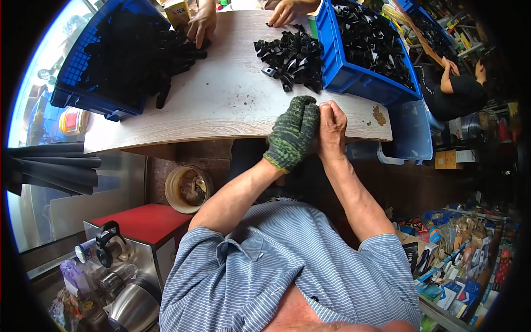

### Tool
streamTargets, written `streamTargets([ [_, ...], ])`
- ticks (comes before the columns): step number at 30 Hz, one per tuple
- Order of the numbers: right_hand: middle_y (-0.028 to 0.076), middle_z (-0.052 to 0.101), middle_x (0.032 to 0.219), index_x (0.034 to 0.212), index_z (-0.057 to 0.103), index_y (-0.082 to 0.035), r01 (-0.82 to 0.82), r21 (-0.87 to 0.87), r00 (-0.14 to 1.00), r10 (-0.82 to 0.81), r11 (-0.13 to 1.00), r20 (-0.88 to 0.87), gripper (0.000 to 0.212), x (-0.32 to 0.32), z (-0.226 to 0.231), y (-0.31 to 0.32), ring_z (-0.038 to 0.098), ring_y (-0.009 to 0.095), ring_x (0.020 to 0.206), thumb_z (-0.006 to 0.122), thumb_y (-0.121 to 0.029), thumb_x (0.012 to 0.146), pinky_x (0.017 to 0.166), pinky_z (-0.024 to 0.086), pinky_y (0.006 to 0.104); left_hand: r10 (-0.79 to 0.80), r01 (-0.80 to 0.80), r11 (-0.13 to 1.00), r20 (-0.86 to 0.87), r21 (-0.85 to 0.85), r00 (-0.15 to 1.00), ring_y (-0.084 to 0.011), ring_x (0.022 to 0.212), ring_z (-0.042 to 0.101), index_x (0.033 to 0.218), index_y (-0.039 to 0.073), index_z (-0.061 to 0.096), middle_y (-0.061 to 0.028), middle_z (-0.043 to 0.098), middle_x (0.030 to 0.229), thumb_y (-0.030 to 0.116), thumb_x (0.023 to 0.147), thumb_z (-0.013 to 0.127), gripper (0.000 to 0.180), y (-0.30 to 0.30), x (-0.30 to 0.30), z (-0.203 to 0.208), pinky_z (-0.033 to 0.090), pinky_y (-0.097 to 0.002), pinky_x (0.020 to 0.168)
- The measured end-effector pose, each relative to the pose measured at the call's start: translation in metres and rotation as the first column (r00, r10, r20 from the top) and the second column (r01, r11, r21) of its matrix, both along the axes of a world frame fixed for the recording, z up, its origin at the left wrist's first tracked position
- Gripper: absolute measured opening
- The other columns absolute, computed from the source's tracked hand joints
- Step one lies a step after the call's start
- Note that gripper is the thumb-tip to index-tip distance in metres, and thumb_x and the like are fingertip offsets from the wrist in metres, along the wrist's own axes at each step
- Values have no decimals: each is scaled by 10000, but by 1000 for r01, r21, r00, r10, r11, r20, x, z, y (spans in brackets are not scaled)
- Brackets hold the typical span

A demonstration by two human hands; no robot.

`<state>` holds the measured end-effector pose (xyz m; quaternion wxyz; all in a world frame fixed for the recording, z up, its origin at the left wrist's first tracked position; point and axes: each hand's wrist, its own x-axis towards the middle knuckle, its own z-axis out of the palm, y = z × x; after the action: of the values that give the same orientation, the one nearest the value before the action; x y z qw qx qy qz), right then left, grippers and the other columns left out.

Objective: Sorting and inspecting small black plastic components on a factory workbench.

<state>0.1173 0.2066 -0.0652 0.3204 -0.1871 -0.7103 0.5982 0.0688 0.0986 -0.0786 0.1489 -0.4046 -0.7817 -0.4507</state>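
My left hand [295, 130], in a dark green knitted glove, is closed in front of me at the table's near edge. Right beside it, touching or nearly so, is my bare right hand [332, 126], its fingers curled in too. Whatever the two hands hold between them is hidden by the fingers. Just beyond them on the white wood-grain table [221, 105] lies a heap of small black plastic parts [290, 57]. To its right, a blue crate [354, 77] is full of similar black pieces.
At the far left, a blue crate [69, 97] spills long black parts onto the table. Across from me, another person's hands reach to that spill [180, 58] and behind the small heap. A bucket [172, 191] stands on the floor at left, a blue bin [412, 130] at right.
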Motion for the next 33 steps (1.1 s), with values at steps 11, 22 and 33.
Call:
streamTargets([
  [11, -13, 287, 490, 717, 428, -95, 146, -601, 989, -113, 786, 94, 328, 10, 24, 22, 346, 117, 369, 472, -316, 955, 446, 580, 416, 157, -219, 852, -167, -476, 973, -374, 912, 615, 1071, 137, 651, -156, 648, 966, 221, 871, 619, 219, -12, -118, 30, 523, -498, 755],
  [22, 50, 275, 520, 661, 345, -70, 618, -515, 752, -638, 594, 166, 436, 55, 38, 164, 378, 201, 441, 519, -370, 925, 600, 585, 588, -124, 30, 926, -228, -375, 966, -392, 917, 612, 1012, 81, 655, -163, 649, 951, 140, 872, 581, 169, -46, -126, 21, 516, -495, 756],
  [33, 20, 363, 514, 1103, 558, 14, 539, -476, 835, -516, 695, 192, 466, 56, 41, 141, 444, 147, 467, 610, -396, 887, 580, 608, 489, 86, -104, 970, -93, -218, 992, -367, 828, 635, 914, 101, 656, -142, 661, 856, 197, 835, 651, 124, -44, -127, 16, 511, -472, 740],
])
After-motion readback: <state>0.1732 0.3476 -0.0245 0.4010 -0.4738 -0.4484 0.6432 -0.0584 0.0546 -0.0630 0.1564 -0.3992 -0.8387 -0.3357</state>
